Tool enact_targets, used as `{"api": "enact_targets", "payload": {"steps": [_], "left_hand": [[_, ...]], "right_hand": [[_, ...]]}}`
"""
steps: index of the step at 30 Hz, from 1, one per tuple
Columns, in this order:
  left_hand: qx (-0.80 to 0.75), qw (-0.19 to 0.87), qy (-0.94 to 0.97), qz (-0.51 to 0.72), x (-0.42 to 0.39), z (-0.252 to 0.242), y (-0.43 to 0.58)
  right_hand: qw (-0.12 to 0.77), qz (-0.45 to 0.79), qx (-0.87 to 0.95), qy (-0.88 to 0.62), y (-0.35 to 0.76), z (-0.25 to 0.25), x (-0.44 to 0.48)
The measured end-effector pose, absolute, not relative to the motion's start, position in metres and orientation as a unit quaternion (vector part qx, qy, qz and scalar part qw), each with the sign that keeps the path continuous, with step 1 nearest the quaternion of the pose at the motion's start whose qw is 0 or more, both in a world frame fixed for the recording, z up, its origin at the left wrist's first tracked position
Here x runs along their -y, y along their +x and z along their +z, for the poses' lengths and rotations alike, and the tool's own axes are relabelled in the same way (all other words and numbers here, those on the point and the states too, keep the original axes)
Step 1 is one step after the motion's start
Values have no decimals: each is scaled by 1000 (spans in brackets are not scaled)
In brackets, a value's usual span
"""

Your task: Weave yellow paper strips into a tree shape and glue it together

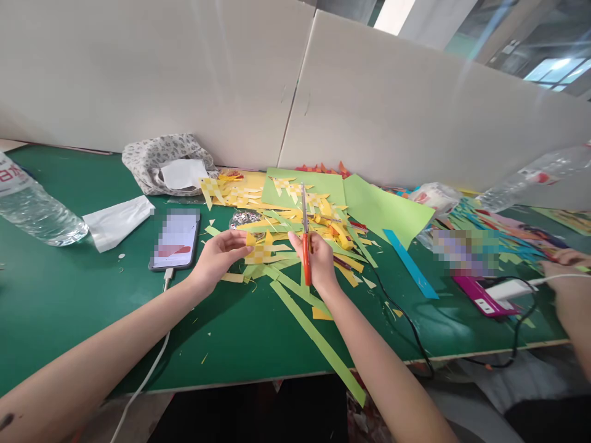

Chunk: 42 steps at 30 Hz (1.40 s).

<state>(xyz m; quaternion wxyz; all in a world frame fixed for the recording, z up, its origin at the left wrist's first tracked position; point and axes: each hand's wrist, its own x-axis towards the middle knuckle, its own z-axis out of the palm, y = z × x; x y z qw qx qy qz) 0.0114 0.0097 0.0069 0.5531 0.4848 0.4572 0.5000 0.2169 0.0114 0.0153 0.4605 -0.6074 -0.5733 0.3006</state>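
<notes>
My left hand [220, 255] pinches a small woven piece of yellow and green paper strips [259, 251] just above the green table [69, 295]. My right hand [318, 261] is closed round the orange handles of a pair of scissors [305, 231], whose blades point away from me over a heap of yellow and green paper strips [300, 215]. The scissors stand just right of the woven piece. Long green strips [318, 341] trail from the heap to the table's front edge.
A phone [175, 239] on a white cable lies left of my hands, with a water bottle [34, 212], white paper and a patterned cloth bag [159, 161] beyond. Green sheets [388, 209] and a blue strip lie to the right. Another person's hand [570, 271] works at far right.
</notes>
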Motion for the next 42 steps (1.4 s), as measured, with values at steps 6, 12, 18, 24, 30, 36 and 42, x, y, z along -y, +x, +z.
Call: {"api": "enact_targets", "payload": {"steps": [6,12,18,24,30,36,42], "left_hand": [[-398,458,630,485,0,10,14],[-433,470,582,504,-1,12,17],[-461,527,467,540,-9,12,16],[-488,557,454,495,-11,15,14],[-502,552,472,470,-12,15,16],[-494,545,500,458,-11,14,18],[-452,505,548,490,-12,9,13]], "right_hand": [[436,434,553,-562,217,8,-16],[455,394,570,-560,214,7,-14],[393,202,627,-641,224,11,-16],[351,137,679,-630,227,12,-17],[332,23,702,-630,235,13,-21],[404,83,707,-575,233,22,-19],[332,305,717,-531,213,22,-10]]}}
